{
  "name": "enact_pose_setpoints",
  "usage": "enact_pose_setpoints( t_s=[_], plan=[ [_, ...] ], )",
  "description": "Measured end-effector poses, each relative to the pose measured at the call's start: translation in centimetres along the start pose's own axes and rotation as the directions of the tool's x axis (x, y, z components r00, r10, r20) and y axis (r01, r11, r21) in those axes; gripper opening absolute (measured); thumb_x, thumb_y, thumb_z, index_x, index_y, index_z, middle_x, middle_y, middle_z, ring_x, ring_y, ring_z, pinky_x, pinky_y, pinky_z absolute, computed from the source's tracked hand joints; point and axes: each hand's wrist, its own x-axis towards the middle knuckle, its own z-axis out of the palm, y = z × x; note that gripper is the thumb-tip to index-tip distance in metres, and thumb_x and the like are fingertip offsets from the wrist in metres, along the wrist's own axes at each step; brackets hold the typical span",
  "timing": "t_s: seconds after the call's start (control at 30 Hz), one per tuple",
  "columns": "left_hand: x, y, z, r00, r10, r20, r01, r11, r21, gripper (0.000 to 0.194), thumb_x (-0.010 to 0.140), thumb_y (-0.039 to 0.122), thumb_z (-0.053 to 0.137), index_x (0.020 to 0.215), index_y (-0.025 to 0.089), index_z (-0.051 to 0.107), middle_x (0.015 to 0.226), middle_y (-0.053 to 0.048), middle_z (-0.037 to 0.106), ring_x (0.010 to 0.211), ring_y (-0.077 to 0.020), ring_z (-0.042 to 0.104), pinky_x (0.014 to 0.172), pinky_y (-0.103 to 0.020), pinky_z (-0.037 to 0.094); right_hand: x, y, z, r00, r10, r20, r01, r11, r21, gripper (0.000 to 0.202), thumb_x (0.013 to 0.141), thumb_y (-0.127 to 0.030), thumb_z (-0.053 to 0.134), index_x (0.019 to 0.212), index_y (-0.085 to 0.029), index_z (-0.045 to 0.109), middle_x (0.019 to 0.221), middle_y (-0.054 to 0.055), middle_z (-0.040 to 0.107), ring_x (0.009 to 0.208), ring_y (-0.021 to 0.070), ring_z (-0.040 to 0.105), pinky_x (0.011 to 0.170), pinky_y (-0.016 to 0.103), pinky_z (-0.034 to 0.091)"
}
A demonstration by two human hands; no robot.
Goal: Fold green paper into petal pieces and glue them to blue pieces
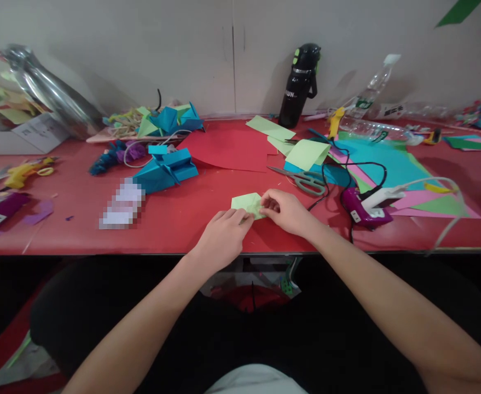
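Note:
A small folded light-green paper piece (pixel 246 202) lies on the red table (pixel 174 213) near its front edge. My left hand (pixel 222 236) presses on the paper's near edge with its fingertips. From the right, my right hand (pixel 286 210) pinches the paper's right corner. Both hands meet over the paper, and part of it is hidden under the fingers.
Grey-handled scissors (pixel 306 179) lie just behind my right hand. A purple glue gun (pixel 365 210) with black cables sits to the right on coloured paper sheets (pixel 388 164). Blue origami shapes (pixel 166 169), a red sheet (pixel 232 148) and a black bottle (pixel 300 85) stand farther back.

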Motion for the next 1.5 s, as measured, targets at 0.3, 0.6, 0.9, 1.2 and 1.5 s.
enact_pose_setpoints(
  t_s=[0.3, 0.6, 0.9, 1.2, 1.5],
  plan=[
    [-0.6, 2.0, -0.9, 0.998, -0.047, 0.048, 0.044, 0.998, 0.045, 0.047, 0.092, 0.005, 0.038, 0.136, 0.008, 0.052, 0.121, -0.014, 0.062, 0.103, -0.0278, 0.061, 0.086, -0.039, 0.051, -0.1, -0.1, -0.1, 1.0, 0.004, 0.03, -0.003, 0.999, -0.043, 0.016, 0.086, -0.032, 0.069, 0.085, -0.021, 0.058, 0.084, 0.003, 0.06, 0.068, 0.0152, 0.055, 0.064, 0.031, 0.047],
    [-0.5, 1.8, -0.9, 0.997, -0.041, 0.065, 0.04, 0.999, 0.014, 0.045, 0.095, 0.008, 0.039, 0.138, 0.008, 0.053, 0.123, -0.014, 0.06, 0.108, -0.0279, 0.059, 0.095, -0.04, 0.05, 0.1, 0.0, -0.1, 0.997, 0.027, 0.074, -0.024, 0.999, -0.039, 0.014, 0.083, -0.028, 0.071, 0.086, -0.02, 0.059, 0.085, 0.002, 0.059, 0.07, 0.0151, 0.053, 0.064, 0.03, 0.046],
    [-0.6, 1.8, -0.8, 0.998, -0.027, 0.064, 0.027, 1.0, 0.015, 0.045, 0.094, 0.006, 0.039, 0.136, 0.008, 0.053, 0.121, -0.014, 0.061, 0.106, -0.0276, 0.06, 0.094, -0.04, 0.051, 0.2, 0.0, 0.3, 0.996, 0.069, 0.054, -0.068, 0.997, -0.023, 0.015, 0.083, -0.029, 0.069, 0.085, -0.02, 0.057, 0.082, 0.002, 0.059, 0.07, 0.0158, 0.053, 0.066, 0.032, 0.045],
    [-0.5, 2.0, -0.9, 0.999, -0.037, 0.011, 0.037, 0.997, 0.066, 0.043, 0.094, 0.009, 0.039, 0.134, 0.008, 0.057, 0.123, -0.014, 0.063, 0.11, -0.0283, 0.062, 0.1, -0.042, 0.049, 0.3, -0.2, 0.2, 0.993, 0.092, 0.076, -0.092, 0.996, -0.006, 0.014, 0.081, -0.027, 0.068, 0.084, -0.021, 0.056, 0.079, 0.0, 0.056, 0.07, 0.0162, 0.05, 0.066, 0.032, 0.042],
    [-1.0, 2.3, -0.8, 0.998, -0.056, 0.02, 0.056, 0.998, 0.028, 0.049, 0.095, 0.008, 0.038, 0.141, 0.003, 0.053, 0.143, -0.02, 0.058, 0.132, -0.0295, 0.056, 0.115, -0.045, 0.042, 0.5, 0.4, -0.1, 0.997, 0.047, 0.065, -0.044, 0.998, -0.044, 0.021, 0.079, -0.03, 0.072, 0.088, -0.021, 0.055, 0.084, 0.001, 0.056, 0.073, 0.0166, 0.052, 0.068, 0.032, 0.042]
  ],
)
